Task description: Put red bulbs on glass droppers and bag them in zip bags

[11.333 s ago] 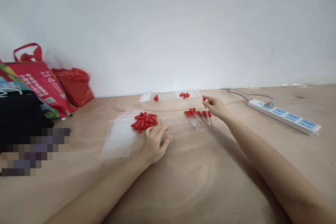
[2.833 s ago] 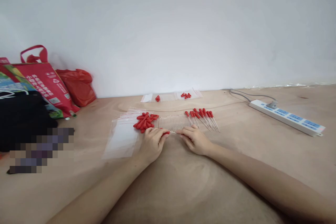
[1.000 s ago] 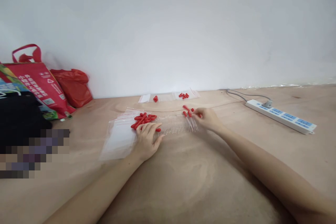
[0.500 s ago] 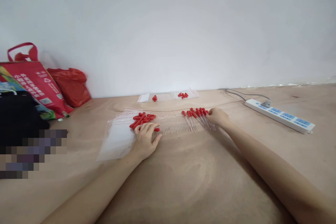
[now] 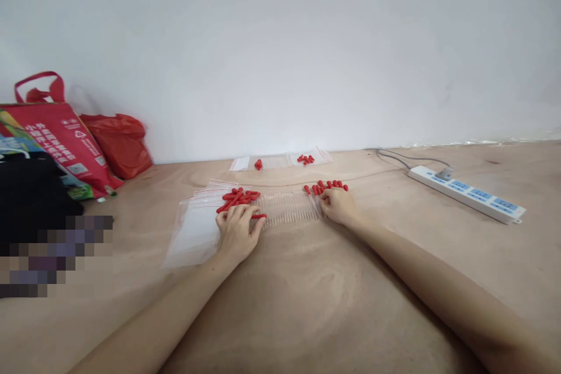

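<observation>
My left hand (image 5: 236, 234) reaches over the near edge of a pile of red rubber bulbs (image 5: 232, 198). Its thumb and index finger are apart, with one loose red bulb (image 5: 258, 216) showing between them. What lies under the other fingers is hidden. A row of thin clear glass tubes (image 5: 287, 208) lies side by side between my hands. My right hand (image 5: 340, 206) has its fingers pinched at the right end of this row, on a glass tube largely hidden by the fingers. Just beyond it are glass droppers with red bulbs (image 5: 335, 184); their tubes are mostly covered by my hand.
Clear zip bags (image 5: 193, 234) lie left of the bulb pile. Another bag (image 5: 276, 162) with red bulbs and tubes lies near the wall. A white power strip (image 5: 467, 193) with a plugged-in cord is at right. A red shopping bag (image 5: 65, 146) and red plastic bag (image 5: 117, 143) stand left.
My right hand has moved left and nearer, from the bulb-fitted droppers to the end of the bare glass tubes. My left hand has drawn back slightly to the left.
</observation>
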A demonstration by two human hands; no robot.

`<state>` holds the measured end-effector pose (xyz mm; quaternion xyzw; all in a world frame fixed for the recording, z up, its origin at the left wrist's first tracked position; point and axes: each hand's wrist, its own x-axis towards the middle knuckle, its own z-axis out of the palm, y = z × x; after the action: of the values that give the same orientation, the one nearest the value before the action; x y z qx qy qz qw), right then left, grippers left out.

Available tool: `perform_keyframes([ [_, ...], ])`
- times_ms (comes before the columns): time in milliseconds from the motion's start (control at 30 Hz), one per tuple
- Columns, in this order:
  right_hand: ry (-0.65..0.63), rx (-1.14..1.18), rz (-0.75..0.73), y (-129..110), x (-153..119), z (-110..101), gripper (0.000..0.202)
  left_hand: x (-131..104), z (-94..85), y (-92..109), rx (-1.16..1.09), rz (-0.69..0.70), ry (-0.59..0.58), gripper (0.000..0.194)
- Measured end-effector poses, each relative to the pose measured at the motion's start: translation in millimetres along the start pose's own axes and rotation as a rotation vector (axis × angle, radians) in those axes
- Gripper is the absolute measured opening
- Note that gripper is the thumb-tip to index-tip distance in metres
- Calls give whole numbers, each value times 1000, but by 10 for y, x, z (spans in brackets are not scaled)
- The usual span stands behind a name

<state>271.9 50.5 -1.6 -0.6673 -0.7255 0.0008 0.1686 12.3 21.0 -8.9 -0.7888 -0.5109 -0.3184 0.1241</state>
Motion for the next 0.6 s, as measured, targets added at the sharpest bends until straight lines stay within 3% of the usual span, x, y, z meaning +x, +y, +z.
perform_keyframes([
  [133,-46,-34,72,-46,3,24,24,32,15,-60,38,62,12,19],
  [367,-116,-49,182,-147,69,-70,17,74,33,-137,99,138,-75,16],
  [600,-126,-106,168,-222,93,-31,23,70,6,-94,9,141,-62,12],
])
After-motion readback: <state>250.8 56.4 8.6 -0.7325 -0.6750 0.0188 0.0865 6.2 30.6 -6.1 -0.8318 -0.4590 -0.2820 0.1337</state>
